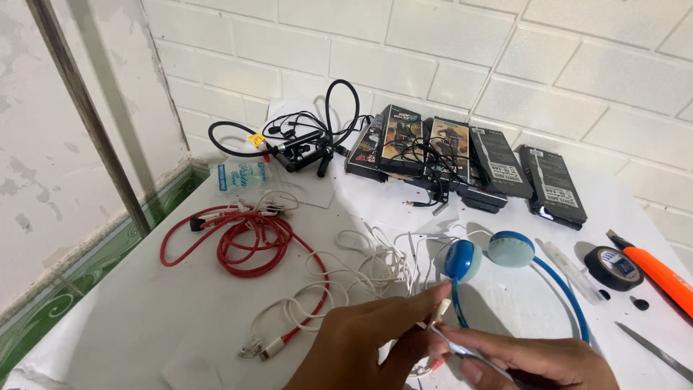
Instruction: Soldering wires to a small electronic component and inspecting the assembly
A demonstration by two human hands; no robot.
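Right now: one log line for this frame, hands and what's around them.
left hand: pinches white cable | right hand: holds same cable | nearest: blue headphones | also: red cable, tape roll

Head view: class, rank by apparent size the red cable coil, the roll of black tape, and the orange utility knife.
1. red cable coil, clearly largest.
2. orange utility knife, partly cut off by the frame edge.
3. roll of black tape, smallest.

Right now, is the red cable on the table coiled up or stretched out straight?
Coiled. The red cable lies in several loose overlapping loops on the white table, with one end trailing toward the white cables.
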